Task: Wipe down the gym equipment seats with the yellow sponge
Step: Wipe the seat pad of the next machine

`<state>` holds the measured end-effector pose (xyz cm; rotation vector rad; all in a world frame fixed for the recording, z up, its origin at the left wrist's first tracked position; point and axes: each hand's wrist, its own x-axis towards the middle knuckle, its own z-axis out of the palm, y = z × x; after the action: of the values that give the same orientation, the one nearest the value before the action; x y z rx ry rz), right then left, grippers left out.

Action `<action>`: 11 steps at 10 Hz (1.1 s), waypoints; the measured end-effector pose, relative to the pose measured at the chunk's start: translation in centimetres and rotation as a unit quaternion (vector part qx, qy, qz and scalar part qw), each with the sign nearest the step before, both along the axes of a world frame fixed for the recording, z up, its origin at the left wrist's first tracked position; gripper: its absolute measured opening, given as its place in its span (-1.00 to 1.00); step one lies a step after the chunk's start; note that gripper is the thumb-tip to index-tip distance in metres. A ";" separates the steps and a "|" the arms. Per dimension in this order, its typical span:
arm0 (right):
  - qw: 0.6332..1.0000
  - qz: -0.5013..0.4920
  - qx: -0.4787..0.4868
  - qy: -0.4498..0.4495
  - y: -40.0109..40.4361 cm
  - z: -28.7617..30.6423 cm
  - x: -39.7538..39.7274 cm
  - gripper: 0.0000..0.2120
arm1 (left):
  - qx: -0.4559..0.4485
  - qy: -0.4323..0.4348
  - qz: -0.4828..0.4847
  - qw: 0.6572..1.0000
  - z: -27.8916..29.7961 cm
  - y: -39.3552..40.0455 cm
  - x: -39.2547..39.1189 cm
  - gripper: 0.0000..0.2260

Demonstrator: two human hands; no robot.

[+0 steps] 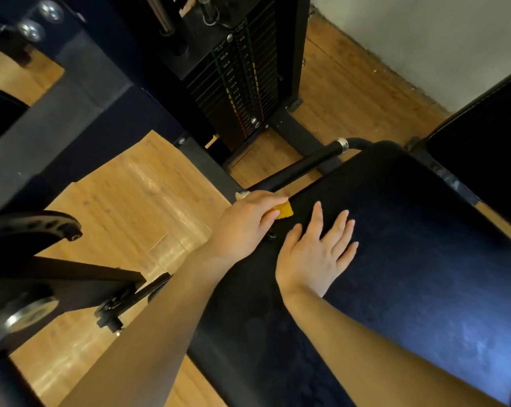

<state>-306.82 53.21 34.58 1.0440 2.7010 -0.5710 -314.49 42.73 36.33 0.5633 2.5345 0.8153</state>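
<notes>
Yellow sponge [284, 210] sat clamped in the left hand [245, 227] at the seat [409, 245] edge, ten o'clock of the flat, fingers-spread right hand [315, 254]; overshooting the edge could drop it.

gym, indoor weight-training room. evidence: a selectorized weight stack [236, 83] with numbered plates, colour-coded markings and a selector pin, set in a black steel frame [299, 54]; a dark padded seat [409, 245] with a second pad [483, 160] just beside it; a black handle bar [301, 168] along the seat's edge; wood-look plank floor [131, 201]; plain pale wall [424, 33].
</notes>
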 end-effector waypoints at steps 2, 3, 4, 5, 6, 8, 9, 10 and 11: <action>1.000 -0.005 0.008 0.000 -0.2 -0.1 -0.1 -0.51 | 0.010 -0.033 0.014 0.999 1.8 -4.7 2.2 -0.67; 1.000 -0.008 0.014 0.004 -0.3 0.0 -0.2 -0.51 | 0.010 -0.074 0.030 0.997 2.5 -6.8 2.8 -0.67; 1.000 -0.007 0.018 0.002 -0.3 0.0 -0.3 -0.51 | 0.000 -0.084 0.048 0.995 2.6 -6.0 2.3 -0.67; 1.000 -0.009 0.020 0.001 -0.4 0.2 -0.3 -0.51 | -0.009 -0.068 0.057 0.996 2.0 -3.6 1.5 -0.67; 1.000 -0.008 0.021 0.001 -0.5 0.4 -0.2 -0.51 | 0.003 -0.056 0.051 0.997 1.4 -2.7 1.0 -0.66; 1.000 -0.004 0.020 -0.004 -0.3 0.3 -0.2 -0.51 | 0.045 -0.079 0.043 0.995 1.9 -7.0 2.9 -0.65; 1.000 0.000 0.021 -0.002 -0.3 0.2 -0.2 -0.51 | 0.066 -0.071 0.059 0.994 2.3 -9.8 4.8 -0.66; 1.000 -0.004 0.024 -0.002 -0.4 0.2 -0.2 -0.51 | 0.072 -0.050 0.069 0.994 2.6 -10.8 6.1 -0.69; 1.000 -0.005 0.025 -0.002 -0.5 0.3 -0.3 -0.51 | 0.053 -0.052 0.070 0.995 2.5 -9.9 5.4 -0.70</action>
<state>-307.08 52.75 34.83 1.0712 2.7219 -0.5052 -309.13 32.78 38.83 0.3677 2.4668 1.0072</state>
